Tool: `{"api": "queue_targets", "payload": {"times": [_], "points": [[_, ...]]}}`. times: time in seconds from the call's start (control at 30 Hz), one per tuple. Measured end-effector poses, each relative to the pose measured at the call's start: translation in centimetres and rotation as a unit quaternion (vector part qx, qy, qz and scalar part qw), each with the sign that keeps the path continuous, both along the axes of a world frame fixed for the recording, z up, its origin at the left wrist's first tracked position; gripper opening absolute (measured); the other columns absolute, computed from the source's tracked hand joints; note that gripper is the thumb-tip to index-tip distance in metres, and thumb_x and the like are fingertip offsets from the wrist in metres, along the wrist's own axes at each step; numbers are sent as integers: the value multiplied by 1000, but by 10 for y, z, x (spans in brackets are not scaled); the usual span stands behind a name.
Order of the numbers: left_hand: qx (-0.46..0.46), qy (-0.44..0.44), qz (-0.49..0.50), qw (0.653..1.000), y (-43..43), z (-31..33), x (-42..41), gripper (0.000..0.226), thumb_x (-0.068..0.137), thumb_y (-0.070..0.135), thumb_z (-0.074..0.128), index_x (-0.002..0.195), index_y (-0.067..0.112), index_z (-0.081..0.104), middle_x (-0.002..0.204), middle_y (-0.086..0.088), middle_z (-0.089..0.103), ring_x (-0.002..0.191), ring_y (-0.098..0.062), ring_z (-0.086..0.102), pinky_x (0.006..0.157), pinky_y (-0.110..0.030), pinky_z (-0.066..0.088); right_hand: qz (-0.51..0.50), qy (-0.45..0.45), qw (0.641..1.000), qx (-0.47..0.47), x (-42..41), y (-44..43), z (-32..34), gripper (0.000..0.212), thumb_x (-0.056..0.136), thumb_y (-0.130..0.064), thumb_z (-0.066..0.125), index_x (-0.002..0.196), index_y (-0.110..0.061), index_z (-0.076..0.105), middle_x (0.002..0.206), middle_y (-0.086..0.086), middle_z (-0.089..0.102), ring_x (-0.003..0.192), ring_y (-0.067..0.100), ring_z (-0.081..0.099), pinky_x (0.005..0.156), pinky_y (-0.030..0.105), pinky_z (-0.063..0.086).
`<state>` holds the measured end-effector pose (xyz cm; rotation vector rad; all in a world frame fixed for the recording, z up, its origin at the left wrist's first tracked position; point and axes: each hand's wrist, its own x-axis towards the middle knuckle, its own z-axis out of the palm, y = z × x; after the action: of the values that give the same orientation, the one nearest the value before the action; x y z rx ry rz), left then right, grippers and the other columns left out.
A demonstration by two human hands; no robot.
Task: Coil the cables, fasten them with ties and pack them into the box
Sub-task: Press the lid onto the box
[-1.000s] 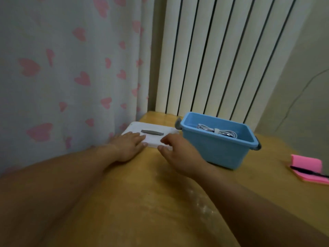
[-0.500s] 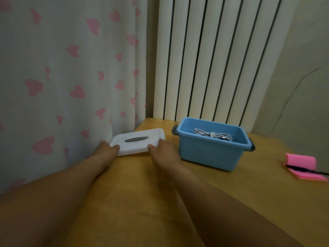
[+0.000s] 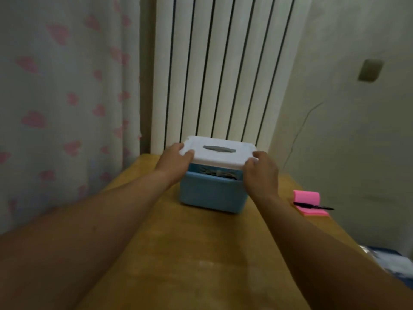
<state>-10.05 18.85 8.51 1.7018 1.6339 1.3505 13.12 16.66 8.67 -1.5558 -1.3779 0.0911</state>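
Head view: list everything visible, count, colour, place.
white plastic lid with grey handle: 1, white, over box
blue plastic box: 1, blue, table's far end
coiled cables: count unclear, pale, inside box
pink sticky-note pad: 1, pink, right of box
black pen: 1, black, on pad
wooden table: 1, yellow-brown
heart-print curtain: 1, white-pink, left
ribbed radiator: 1, white, behind box
left hand: grips lid's left edge
right hand: grips lid's right edge

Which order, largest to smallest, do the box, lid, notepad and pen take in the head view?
1. blue box and white lid: too alike to rank
2. pink notepad
3. black pen
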Motion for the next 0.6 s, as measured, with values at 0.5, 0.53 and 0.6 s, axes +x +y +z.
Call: {"api": "queue_targets", "payload": {"times": [0.5,0.53,0.6], "points": [[2,172,121,978,0,-41,10,29,112,48,37,119,29,59,109,-1,65,100,-25,61,87,-49,59,88,-47,992,-71,35,19,-39,33,110,-41,44,124,-19,65,127,5,61,102,14,55,86,33,46],[7,170,127,977,-2,-41,10,29,112,46,35,116,29,59,107,-1,65,98,-25,61,88,-50,59,90,-47,993,-67,35,18,-39,32,110,-40,44,123,-19,64,126,5,61,103,14,56,87,34,47],[16,159,132,978,-2,-43,9,27,112,44,35,113,29,58,104,-1,65,97,-25,61,88,-50,59,91,-50,993,-59,35,17,-39,31,111,-39,43,121,-18,64,124,5,61,100,14,57,87,35,49]]}}
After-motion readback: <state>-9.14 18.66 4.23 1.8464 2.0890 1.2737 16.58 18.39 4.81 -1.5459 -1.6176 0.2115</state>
